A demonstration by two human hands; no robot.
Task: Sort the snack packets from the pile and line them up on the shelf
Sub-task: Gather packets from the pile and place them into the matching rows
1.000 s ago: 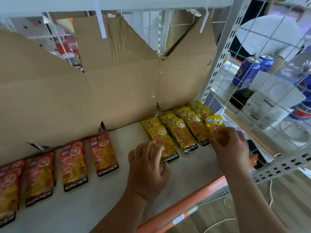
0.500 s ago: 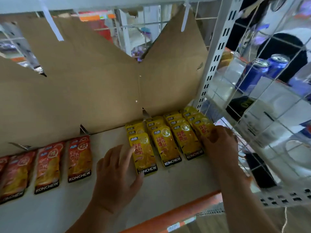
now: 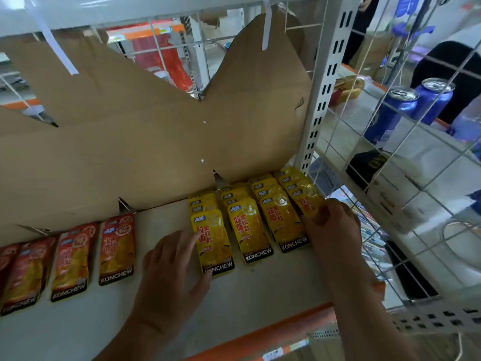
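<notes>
On the shelf [image 3: 260, 290], the right packets [image 3: 250, 230] lie in four overlapping rows running front to back, the last row beside the post [image 3: 321, 100] at the right end. Across a gap, the left packets [image 3: 117, 248] lie side by side toward the left edge. Cardboard [image 3: 156, 152] stands behind both groups. The left grip [image 3: 169, 269] lies on the shelf, its fingers touching the leftmost row's front packet. The right grip [image 3: 330, 227] covers the rightmost row's front. Beyond the mesh [image 3: 364, 162], to the right, stand two cans [image 3: 387, 113].
</notes>
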